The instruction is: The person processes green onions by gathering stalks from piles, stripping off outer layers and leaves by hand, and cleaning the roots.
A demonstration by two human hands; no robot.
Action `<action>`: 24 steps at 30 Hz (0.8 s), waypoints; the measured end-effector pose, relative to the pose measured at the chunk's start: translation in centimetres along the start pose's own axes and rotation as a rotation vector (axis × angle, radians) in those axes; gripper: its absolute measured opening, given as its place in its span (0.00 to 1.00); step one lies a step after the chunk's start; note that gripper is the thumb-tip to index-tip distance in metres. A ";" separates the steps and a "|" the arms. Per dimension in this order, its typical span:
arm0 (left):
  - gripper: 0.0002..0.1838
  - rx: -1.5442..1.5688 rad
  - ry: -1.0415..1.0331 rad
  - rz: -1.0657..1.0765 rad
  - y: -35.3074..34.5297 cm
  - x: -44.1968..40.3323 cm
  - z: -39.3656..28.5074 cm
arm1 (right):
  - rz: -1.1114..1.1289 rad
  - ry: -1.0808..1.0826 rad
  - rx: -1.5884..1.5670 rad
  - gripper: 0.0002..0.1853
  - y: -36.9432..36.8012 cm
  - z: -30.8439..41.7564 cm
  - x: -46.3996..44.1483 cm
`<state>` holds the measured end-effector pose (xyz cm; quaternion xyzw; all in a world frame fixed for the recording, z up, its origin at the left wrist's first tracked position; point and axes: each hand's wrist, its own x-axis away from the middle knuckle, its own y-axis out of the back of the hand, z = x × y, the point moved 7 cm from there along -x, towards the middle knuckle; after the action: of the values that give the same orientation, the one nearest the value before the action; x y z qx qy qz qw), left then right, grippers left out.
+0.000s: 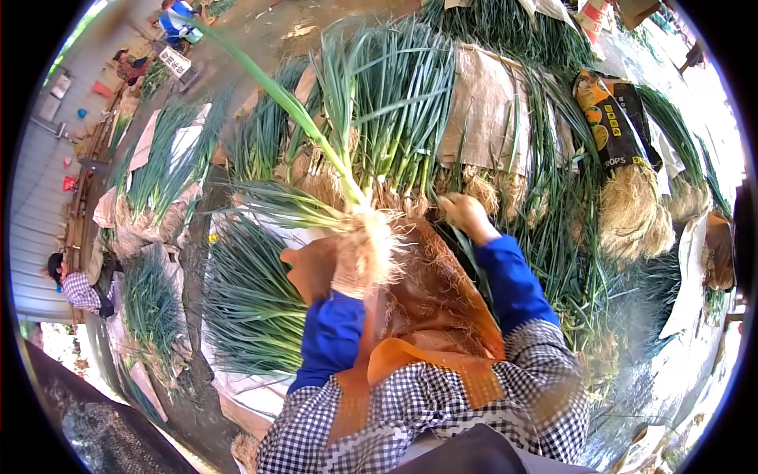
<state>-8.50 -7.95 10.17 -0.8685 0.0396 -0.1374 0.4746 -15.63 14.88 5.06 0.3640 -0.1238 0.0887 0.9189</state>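
Note:
My left hand (pixel 348 275) is closed around the root ends of several green onions (pixel 335 154), and pale roots hide most of its fingers. One long stalk points up and left from it, while other stalks lean further to the left. My right hand (pixel 466 215) is at the root ends of a thick row of green onions (pixel 399 118) in front of me. Its fingers are curled together; what is in them, if anything, I cannot make out. An orange-brown apron (pixel 426 292) with root scraps on it covers my lap.
More green onions (pixel 253 300) lie at my left. Tan sacking (pixel 485 107) covers part of the front row. A black and yellow bag (pixel 612 118) wraps a bundle at the right. A person in a checked top (pixel 79 291) is at the far left, others further back.

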 end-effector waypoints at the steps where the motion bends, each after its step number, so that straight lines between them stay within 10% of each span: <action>1: 0.11 -0.028 0.005 -0.006 2.4 -1.6 1.4 | -0.145 0.061 0.007 0.24 -1.3 0.6 -3.2; 5: 0.21 0.066 0.120 -0.029 3.3 -1.5 4.5 | -0.169 -0.027 0.255 0.22 -6.2 -0.2 -10.0; 10: 0.18 0.130 0.213 -0.179 1.5 -0.1 5.4 | 0.020 -0.062 -0.774 0.09 -1.2 -1.3 -3.0; 17: 0.10 0.069 0.419 -0.146 0.4 3.6 15.2 | 0.476 0.005 -1.166 0.16 -4.6 -3.3 6.4; 20: 0.11 -0.025 0.453 -0.118 0.6 4.0 15.6 | -0.026 -0.026 -0.561 0.23 -2.7 -5.0 3.7; 24: 0.13 -0.195 0.339 -0.115 1.9 3.2 16.4 | -0.137 0.093 0.437 0.22 0.9 0.6 2.1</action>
<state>-0.74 3.68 0.81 -0.8757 0.0826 -0.3038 0.3660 -13.94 15.26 6.69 0.5572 -0.0342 0.0674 0.8269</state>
